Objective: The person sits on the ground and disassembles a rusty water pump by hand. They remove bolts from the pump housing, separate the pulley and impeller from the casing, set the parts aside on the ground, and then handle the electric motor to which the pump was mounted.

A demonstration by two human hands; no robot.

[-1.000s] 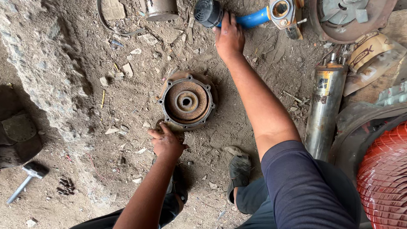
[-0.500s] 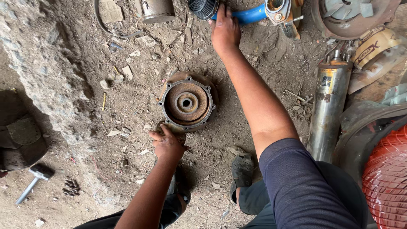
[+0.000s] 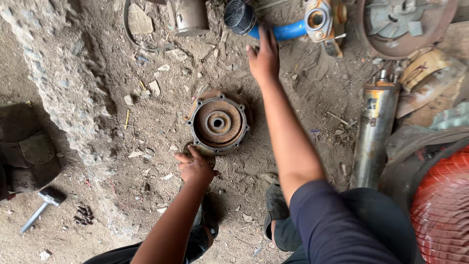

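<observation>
So the rusty round pump cover [image 3: 218, 123] is lying flat on the dirt floor [image 3: 97, 146], open face up toward the camera, so its axis points straight up and there's no real long side to it. It's a cast metal disc, brown with rust, with concentric rings stepping down to a center hole and little bolt lugs around the rim.

Left hand [image 3: 195, 167] is planted at the near edge of the cover, fingers curled down and touching the rim area; can't tell if it's actually pinching anything. Right hand [image 3: 264, 57] is stretched way out past the cover, fingers loosely spread, fingertips right at the blue pipe [image 3: 286, 32] with the black ribbed cap [image 3: 239, 15] on its end. Not gripping it as far as I can see.

The blue pipe lies roughly left to right. Off to the right there's a long steel cylinder [image 3: 373, 132] lying on the ground, pointing away from the person, smooth and dusty. Small hammer [image 3: 43, 203] sits far left.
</observation>
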